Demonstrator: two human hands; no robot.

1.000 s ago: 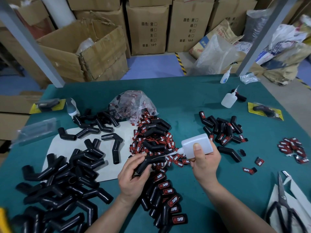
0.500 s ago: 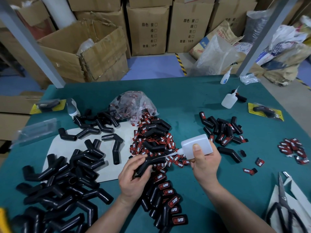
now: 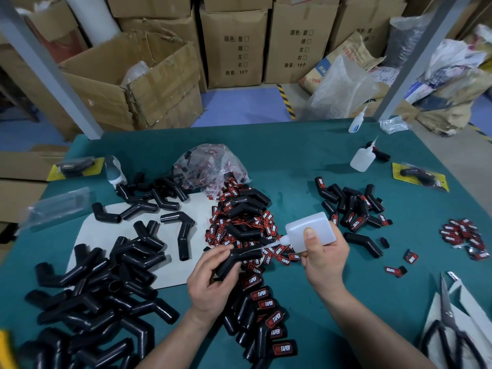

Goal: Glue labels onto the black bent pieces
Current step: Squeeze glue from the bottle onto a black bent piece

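Nothing has shifted: left hand (image 3: 210,283) grips glossy black bent piece (image 3: 234,259), right hand (image 3: 324,259) holds glue bottle (image 3: 311,227)

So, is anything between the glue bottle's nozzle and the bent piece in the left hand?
Nothing visible. The right hand holds the glue bottle so its nozzle points straight at the black bent piece gripped by the left hand; the loose labels lie beneath.

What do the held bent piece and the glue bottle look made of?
The black bent piece is likely rubber or soft plastic, semi-gloss: light streaks run along it. The glue bottle looks translucent white plastic, matte, probably soft: its walls are milky.
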